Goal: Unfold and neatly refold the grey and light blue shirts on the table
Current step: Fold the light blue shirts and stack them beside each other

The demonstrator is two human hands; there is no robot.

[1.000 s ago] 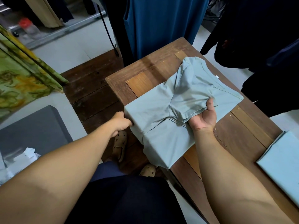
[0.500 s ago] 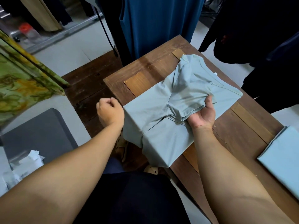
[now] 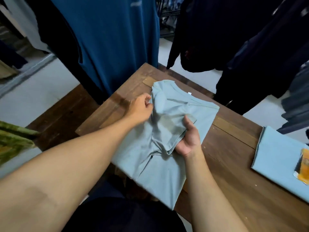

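While our left hand [image 3: 139,108] pinches the grey shirt [image 3: 160,164] at its far left fold and our right hand [image 3: 189,139] curls round a hem at its middle, we should draw them apart evenly, lifting rather than dragging. The shirt lies on the wooden table [image 3: 234,190], its near end overhanging. The light blue shirt [image 3: 277,158] sits folded well right of it, and a blue garment [image 3: 108,39] hangs beyond.
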